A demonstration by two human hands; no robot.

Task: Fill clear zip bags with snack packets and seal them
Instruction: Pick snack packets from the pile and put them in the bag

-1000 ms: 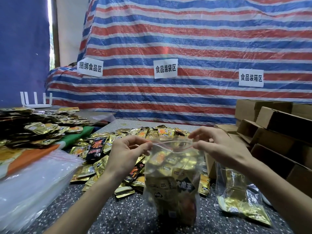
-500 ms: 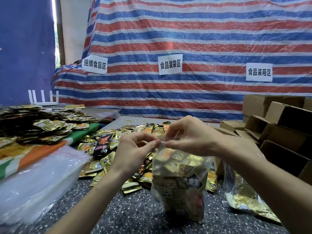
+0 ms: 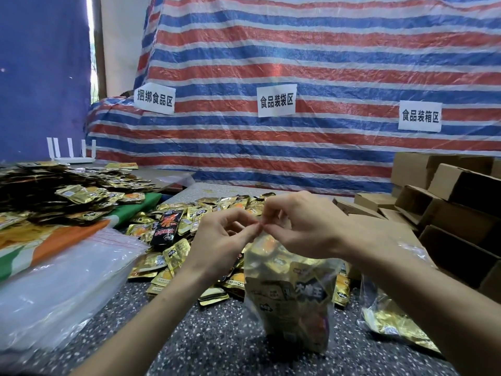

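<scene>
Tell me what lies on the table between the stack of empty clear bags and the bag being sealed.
In the head view, loose gold snack packets and the left forearm lie between the empty bags and the filled zip bag.

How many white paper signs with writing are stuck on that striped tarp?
3: the left sign near the tarp's corner, the middle sign above the hands, the right sign above the cardboard boxes.

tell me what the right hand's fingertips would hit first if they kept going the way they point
Probably the left hand: the right hand points leftward, fingertips nearly touching it at the filled zip bag's top.
</scene>
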